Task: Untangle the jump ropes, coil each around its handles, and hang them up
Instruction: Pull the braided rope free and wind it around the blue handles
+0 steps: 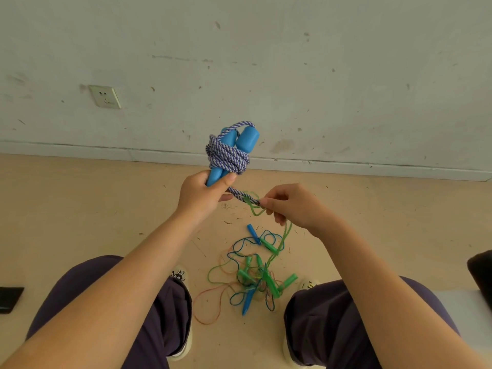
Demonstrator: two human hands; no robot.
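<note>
My left hand [203, 194] grips the lower ends of two blue handles [246, 141] held upright, with a purple-and-white braided rope [227, 157] coiled around their middle. The rope's loose end runs down to my right hand [290, 206], which pinches it together with a thin green cord [283, 237]. That green cord hangs down to a tangle of thin jump ropes [255, 278] on the floor between my feet: green, blue and orange cords with small green and blue handles.
A scuffed wall with a socket [105, 96] stands ahead, its skirting meeting the tan floor. My knees flank the tangle. A black object [9, 299] lies at the far left, and a dark item [482, 272] sits at the right edge.
</note>
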